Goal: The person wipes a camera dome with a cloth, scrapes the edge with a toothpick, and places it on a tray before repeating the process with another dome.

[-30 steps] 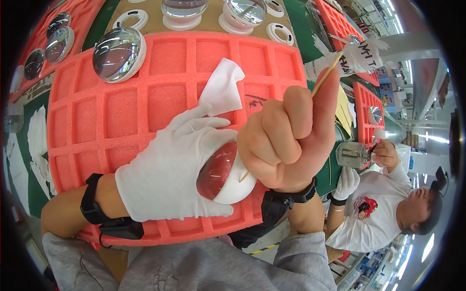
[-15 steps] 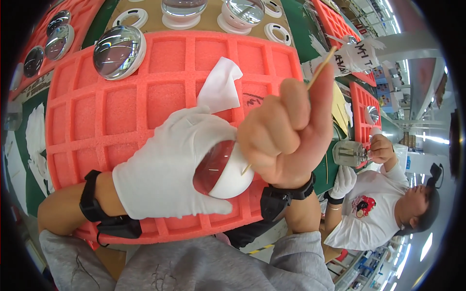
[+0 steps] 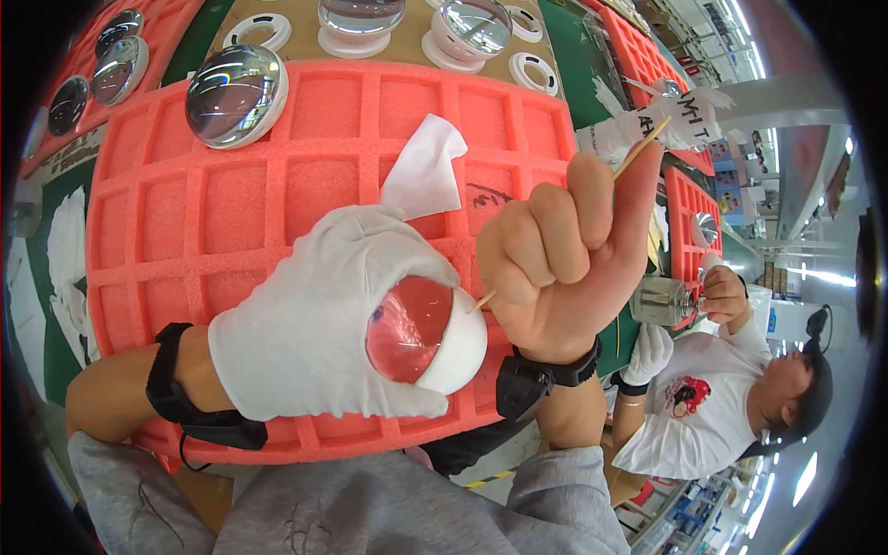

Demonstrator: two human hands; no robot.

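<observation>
My left hand [image 3: 305,319], in a white glove, grips a clear domed lens [image 3: 404,326] set in a white ring [image 3: 461,350]. Thumb and fingers wrap around its sides, and the red foam shows pink through the glass. A thin wooden stick [image 3: 642,147] is held in my bare right hand [image 3: 569,254], its fingers curled and the index finger stretched along the stick. The stick's lower tip meets the edge of the ring, by the upper part of the rim. Both hands are over a red foam tray [image 3: 231,225] with square pockets.
A white cloth [image 3: 427,171] lies on the tray, near another domed lens [image 3: 236,97]. Beyond it, lenses on white bases [image 3: 361,20] and loose white rings [image 3: 534,72] rest on cardboard. At right, a co-worker's hand [image 3: 724,294] holds a glass jar [image 3: 661,301].
My right hand has moved slightly right with the stick, uncovering more of the white ring. The lens has turned a little in my left hand and looks lighter and pinker.
</observation>
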